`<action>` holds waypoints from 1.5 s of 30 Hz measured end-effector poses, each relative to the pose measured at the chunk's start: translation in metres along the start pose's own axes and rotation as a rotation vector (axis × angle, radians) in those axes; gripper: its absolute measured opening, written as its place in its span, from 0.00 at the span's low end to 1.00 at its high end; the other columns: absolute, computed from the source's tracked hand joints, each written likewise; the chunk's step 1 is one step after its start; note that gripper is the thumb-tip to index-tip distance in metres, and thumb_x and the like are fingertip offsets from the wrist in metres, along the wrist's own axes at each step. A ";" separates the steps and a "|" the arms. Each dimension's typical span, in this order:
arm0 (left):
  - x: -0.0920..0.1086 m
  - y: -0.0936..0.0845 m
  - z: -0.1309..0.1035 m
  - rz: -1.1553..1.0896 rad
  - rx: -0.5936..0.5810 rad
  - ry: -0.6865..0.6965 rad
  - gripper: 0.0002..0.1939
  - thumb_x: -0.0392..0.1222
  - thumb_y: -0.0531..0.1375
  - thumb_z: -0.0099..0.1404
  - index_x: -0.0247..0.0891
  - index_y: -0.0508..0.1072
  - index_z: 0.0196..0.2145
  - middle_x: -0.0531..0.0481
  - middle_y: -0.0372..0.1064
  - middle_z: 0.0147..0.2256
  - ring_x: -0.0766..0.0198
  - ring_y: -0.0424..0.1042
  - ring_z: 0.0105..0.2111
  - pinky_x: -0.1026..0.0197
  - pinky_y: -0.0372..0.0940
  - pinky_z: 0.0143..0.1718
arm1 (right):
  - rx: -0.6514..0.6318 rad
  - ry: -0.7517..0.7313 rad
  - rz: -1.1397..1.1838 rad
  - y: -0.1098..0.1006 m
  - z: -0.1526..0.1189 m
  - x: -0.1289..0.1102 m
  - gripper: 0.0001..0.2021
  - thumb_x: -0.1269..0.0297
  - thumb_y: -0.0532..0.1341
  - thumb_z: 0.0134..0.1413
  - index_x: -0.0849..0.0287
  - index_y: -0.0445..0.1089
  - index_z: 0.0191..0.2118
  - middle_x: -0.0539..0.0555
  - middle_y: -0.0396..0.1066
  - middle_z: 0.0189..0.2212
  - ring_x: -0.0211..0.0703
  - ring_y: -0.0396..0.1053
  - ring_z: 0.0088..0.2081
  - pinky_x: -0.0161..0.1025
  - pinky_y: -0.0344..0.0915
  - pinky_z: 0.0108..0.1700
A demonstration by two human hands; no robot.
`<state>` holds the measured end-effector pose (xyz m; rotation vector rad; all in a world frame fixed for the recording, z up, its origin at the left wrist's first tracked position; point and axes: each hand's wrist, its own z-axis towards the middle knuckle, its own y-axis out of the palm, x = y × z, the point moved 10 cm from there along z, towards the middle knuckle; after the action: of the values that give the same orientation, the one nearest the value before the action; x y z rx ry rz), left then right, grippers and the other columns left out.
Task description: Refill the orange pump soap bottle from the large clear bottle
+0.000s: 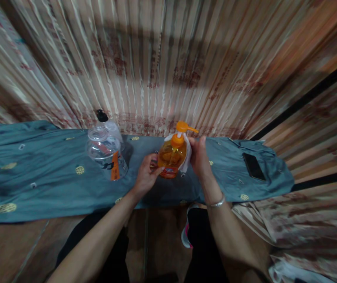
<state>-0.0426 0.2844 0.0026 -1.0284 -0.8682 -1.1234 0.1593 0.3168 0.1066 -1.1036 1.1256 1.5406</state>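
An orange pump bottle (173,155) of amber liquid with a red label stands in front of me, its nozzle pointing right. My left hand (147,175) grips its lower left side, thumb across the front near the label. Against the bottle's right side and back my right hand (198,155) presses a white cloth (187,157); its fingers are partly hidden behind the cloth. To the left stand a clear plastic cup (105,155) with an orange strip and dark lettering, and a pump bottle with a black top (101,115) just behind it.
A teal patterned cloth (53,173) covers the long narrow surface. A dark phone (253,166) lies at its right end. Pleated curtains (145,70) hang close behind and on the right, with black bars (310,96) there. My legs are below the front edge.
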 end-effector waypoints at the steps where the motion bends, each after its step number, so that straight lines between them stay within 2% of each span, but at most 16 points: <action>1: -0.001 0.002 -0.001 -0.001 -0.010 0.000 0.23 0.51 0.69 0.78 0.39 0.77 0.64 0.39 0.78 0.61 0.49 0.82 0.55 0.42 0.82 0.55 | -0.039 0.008 0.029 0.006 0.006 -0.005 0.46 0.15 0.52 0.65 0.54 0.86 0.49 0.58 0.89 0.48 0.63 0.82 0.65 0.54 0.79 0.66; 4: 0.000 0.003 -0.002 -0.001 -0.017 0.002 0.23 0.51 0.69 0.78 0.39 0.77 0.64 0.39 0.78 0.62 0.49 0.82 0.55 0.42 0.82 0.55 | -0.078 0.100 0.098 0.016 0.023 -0.003 0.42 0.17 0.56 0.66 0.55 0.86 0.45 0.59 0.89 0.43 0.64 0.83 0.63 0.54 0.81 0.64; 9: 0.012 -0.003 0.002 -0.007 -0.005 0.030 0.22 0.51 0.70 0.78 0.39 0.78 0.62 0.40 0.78 0.60 0.50 0.82 0.53 0.42 0.81 0.54 | 0.061 0.243 0.190 0.014 0.025 0.038 0.34 0.26 0.57 0.71 0.52 0.84 0.46 0.57 0.89 0.43 0.60 0.83 0.64 0.56 0.81 0.65; 12: 0.022 -0.004 0.003 -0.037 -0.002 0.048 0.27 0.48 0.78 0.67 0.41 0.79 0.59 0.42 0.80 0.57 0.50 0.82 0.52 0.43 0.80 0.56 | 0.122 0.316 0.229 0.010 0.012 0.066 0.29 0.32 0.56 0.75 0.49 0.84 0.45 0.56 0.90 0.44 0.57 0.82 0.65 0.56 0.79 0.69; 15: 0.029 -0.001 0.005 -0.073 0.002 0.048 0.36 0.44 0.84 0.53 0.44 0.79 0.57 0.44 0.81 0.55 0.48 0.82 0.54 0.42 0.77 0.61 | 0.096 0.361 0.244 0.011 0.000 0.086 0.27 0.34 0.57 0.75 0.49 0.84 0.43 0.56 0.90 0.43 0.57 0.83 0.63 0.57 0.78 0.70; 19: 0.036 0.003 0.010 -0.107 0.001 0.031 0.41 0.43 0.86 0.46 0.46 0.80 0.57 0.44 0.81 0.55 0.43 0.80 0.58 0.38 0.73 0.66 | 0.050 0.342 0.248 0.012 -0.006 0.100 0.24 0.34 0.64 0.70 0.50 0.84 0.44 0.55 0.90 0.49 0.60 0.85 0.60 0.60 0.78 0.68; 24: 0.040 0.012 0.026 -0.179 -0.017 -0.014 0.46 0.43 0.87 0.38 0.46 0.81 0.56 0.43 0.81 0.59 0.38 0.76 0.66 0.35 0.66 0.73 | 0.083 0.345 0.181 0.001 -0.005 0.115 0.24 0.34 0.71 0.63 0.51 0.83 0.46 0.59 0.89 0.54 0.64 0.81 0.66 0.62 0.75 0.72; 30: 0.043 0.029 0.036 -0.311 -0.086 -0.101 0.36 0.43 0.86 0.39 0.44 0.80 0.46 0.46 0.87 0.47 0.45 0.86 0.49 0.40 0.79 0.58 | 0.082 0.388 0.194 0.000 -0.005 0.122 0.23 0.35 0.72 0.61 0.51 0.82 0.44 0.59 0.90 0.49 0.62 0.82 0.64 0.57 0.77 0.70; 34: 0.047 0.023 0.031 -0.349 -0.027 -0.134 0.34 0.39 0.85 0.37 0.45 0.79 0.42 0.48 0.87 0.42 0.46 0.87 0.45 0.41 0.81 0.54 | 0.089 0.411 0.234 0.005 -0.011 0.122 0.18 0.40 0.71 0.65 0.50 0.82 0.41 0.54 0.90 0.47 0.59 0.83 0.64 0.54 0.78 0.70; 39: 0.054 0.016 0.027 -0.389 0.057 -0.164 0.32 0.42 0.85 0.37 0.44 0.77 0.39 0.49 0.86 0.39 0.49 0.87 0.41 0.45 0.83 0.49 | 0.069 0.447 0.287 0.017 -0.018 0.121 0.17 0.42 0.69 0.68 0.51 0.83 0.41 0.54 0.90 0.47 0.57 0.85 0.61 0.53 0.79 0.68; 42: 0.057 0.015 0.026 -0.411 0.085 -0.181 0.33 0.42 0.85 0.35 0.44 0.75 0.37 0.51 0.85 0.38 0.51 0.86 0.40 0.48 0.82 0.48 | 0.057 0.470 0.326 0.026 -0.021 0.119 0.18 0.41 0.68 0.69 0.51 0.83 0.42 0.54 0.91 0.46 0.56 0.85 0.61 0.52 0.79 0.68; 45: 0.056 0.011 0.026 -0.421 0.117 -0.198 0.34 0.43 0.85 0.33 0.43 0.75 0.37 0.53 0.84 0.36 0.53 0.85 0.39 0.50 0.80 0.46 | 0.045 0.470 0.340 0.032 -0.022 0.116 0.25 0.37 0.61 0.75 0.53 0.84 0.43 0.54 0.90 0.45 0.54 0.85 0.61 0.49 0.79 0.66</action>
<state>-0.0205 0.2942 0.0605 -0.8911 -1.3373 -1.3145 0.1087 0.3076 -0.0044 -1.3352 1.7307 1.5372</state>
